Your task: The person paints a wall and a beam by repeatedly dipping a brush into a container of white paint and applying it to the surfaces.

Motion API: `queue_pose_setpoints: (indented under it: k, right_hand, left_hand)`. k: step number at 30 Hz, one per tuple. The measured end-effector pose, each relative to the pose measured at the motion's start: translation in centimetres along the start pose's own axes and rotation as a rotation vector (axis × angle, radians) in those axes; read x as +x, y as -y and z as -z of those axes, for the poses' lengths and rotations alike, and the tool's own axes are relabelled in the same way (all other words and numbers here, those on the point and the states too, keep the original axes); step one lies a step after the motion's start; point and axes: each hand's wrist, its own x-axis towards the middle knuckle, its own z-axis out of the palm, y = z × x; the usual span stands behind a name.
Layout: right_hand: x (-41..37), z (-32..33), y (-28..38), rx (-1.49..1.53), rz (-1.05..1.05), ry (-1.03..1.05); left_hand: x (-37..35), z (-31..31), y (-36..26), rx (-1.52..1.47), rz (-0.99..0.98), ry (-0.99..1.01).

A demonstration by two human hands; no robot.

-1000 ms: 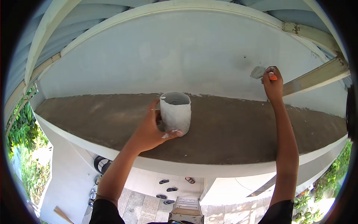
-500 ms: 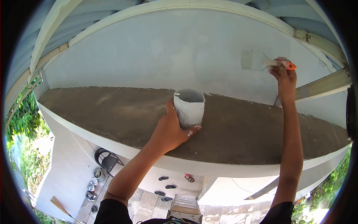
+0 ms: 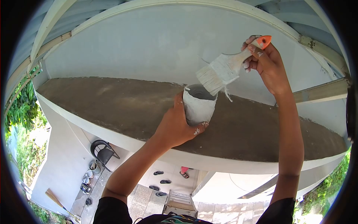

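My left hand [image 3: 182, 125] is wrapped round a paint-crusted white cup [image 3: 199, 109] held above the brown ledge. Grey-white paint shows inside its open top. Between the fingers of my right hand [image 3: 266, 63] is a wide paintbrush [image 3: 227, 69] with an orange handle end. Its white-coated bristles point down and left, just above the cup's rim on the right side. White paint spots both hands.
The brown ledge [image 3: 112, 108] runs below a pale wall [image 3: 149, 48]. A wooden beam [image 3: 320, 90] juts out at right. Far below are a ladder [image 3: 181, 203], a black chair [image 3: 104, 152], buckets [image 3: 94, 167], a broom [image 3: 56, 198], sandals and another person's foot [image 3: 184, 174].
My right hand has brought the paintbrush from the wall at right leftward to above the cup. The cup has shifted slightly right in my left hand.
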Motion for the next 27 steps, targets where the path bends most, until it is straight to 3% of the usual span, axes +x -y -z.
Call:
queue_pose_setpoints:
  k: [10,18,22,27]
  right_hand:
    - [0.2,-1.9,0.8,-0.148,-0.175,0.111]
    - [-1.3,-1.1,-2.8,0.137,-0.384,-0.031]
    - [-1.4,-1.1,-2.9,0.091,-0.391,-0.055]
    - [-1.5,-2.3,-2.0,0.032,-0.244,0.055]
  left_hand:
    - [-0.2,0.1,-0.4,-0.044,-0.092,0.046]
    - [-0.2,0.0,-0.4,-0.084,-0.094,0.078]
    - [-0.2,-0.1,-0.4,-0.048,-0.075,0.120]
    - [-0.1,-0.2,-0.6,-0.052,-0.097,0.153]
